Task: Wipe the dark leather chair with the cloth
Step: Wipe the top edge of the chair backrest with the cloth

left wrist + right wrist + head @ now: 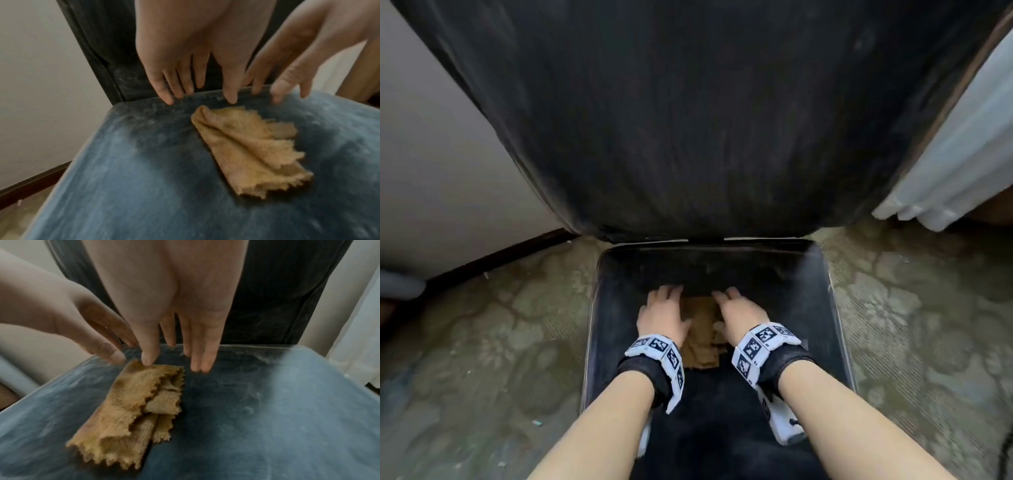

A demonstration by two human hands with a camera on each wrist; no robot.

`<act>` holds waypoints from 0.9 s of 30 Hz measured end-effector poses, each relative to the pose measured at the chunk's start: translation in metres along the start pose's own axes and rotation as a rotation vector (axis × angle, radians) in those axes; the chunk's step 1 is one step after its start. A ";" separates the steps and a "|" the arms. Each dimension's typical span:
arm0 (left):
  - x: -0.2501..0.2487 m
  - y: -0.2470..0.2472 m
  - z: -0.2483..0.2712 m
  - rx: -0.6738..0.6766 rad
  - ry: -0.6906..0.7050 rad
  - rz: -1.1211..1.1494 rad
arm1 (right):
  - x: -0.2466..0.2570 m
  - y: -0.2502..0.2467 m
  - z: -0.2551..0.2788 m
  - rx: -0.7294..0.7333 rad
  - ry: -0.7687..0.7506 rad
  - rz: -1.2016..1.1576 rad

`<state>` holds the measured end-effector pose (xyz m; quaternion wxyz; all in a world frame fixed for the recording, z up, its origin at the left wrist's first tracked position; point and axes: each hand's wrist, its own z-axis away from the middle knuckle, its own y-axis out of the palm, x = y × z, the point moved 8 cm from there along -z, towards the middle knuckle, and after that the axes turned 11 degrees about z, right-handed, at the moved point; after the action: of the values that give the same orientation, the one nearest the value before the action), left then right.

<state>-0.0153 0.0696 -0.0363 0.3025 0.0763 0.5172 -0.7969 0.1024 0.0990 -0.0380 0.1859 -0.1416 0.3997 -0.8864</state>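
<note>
1. Looking down from the head view, I have both hands over the seat of the dark leather chair (722, 394), with the tan cloth (700, 337) lying on the seat between them.
2. My left hand (662, 313) has its fingers straight and slightly spread; it holds nothing. The cloth sits at about 3 o'clock from its palm, just beside the thumb.
3. My right hand (739, 313) is also flat and empty, fingers extended. The cloth lies at about 9 o'clock from it. In the right wrist view its thumb tip (149, 360) appears to touch the cloth's far corner, though I cannot be sure of contact.
4. The cloth is crumpled and loosely folded, with pinked zigzag edges. Its long axis runs roughly 12 to 6 o'clock in the head view, from the fingertips back toward my wrists. Its near end is past both wristbands.
5. Both hands are about equally near; the right thumb seems marginally closer, so I judge the right hand better placed to take the cloth, turning inward toward 9 o'clock.
6. The seat shows pale dusty streaks in both wrist views, and the chair backrest (688, 120) looks streaked too. I judge that wiping has much left to do.
7. Patterned carpet (482, 325) surrounds the chair.
</note>
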 end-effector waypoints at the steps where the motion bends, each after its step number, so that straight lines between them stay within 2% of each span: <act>1: 0.002 0.007 -0.003 0.033 -0.006 -0.029 | 0.002 0.004 -0.007 0.001 -0.005 -0.003; 5: 0.011 0.036 -0.014 0.088 -0.026 -0.103 | 0.010 0.021 -0.029 0.020 -0.035 0.024; 9: 0.011 0.042 -0.020 0.081 -0.024 -0.185 | 0.008 0.028 -0.039 0.070 -0.031 0.034; 12: 0.006 0.032 -0.019 0.096 0.000 -0.089 | 0.010 0.014 -0.037 0.066 -0.062 0.029; 14: 0.001 0.016 -0.016 0.113 -0.002 0.077 | 0.011 -0.007 -0.032 0.060 -0.094 -0.002; 18: -0.025 -0.048 -0.005 0.064 0.005 0.375 | 0.014 -0.076 -0.012 0.017 -0.128 -0.094; 23: -0.063 -0.151 0.018 -0.067 0.116 0.484 | 0.025 -0.183 0.035 -0.117 -0.201 -0.176; 27: -0.093 -0.241 0.041 -0.236 0.214 0.577 | 0.039 -0.277 0.087 -0.373 -0.327 -0.226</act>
<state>-0.0679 0.1397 0.2102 0.4665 0.2672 0.5920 -0.6004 0.0422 0.1940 0.2321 0.1185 -0.3582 0.5026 -0.7779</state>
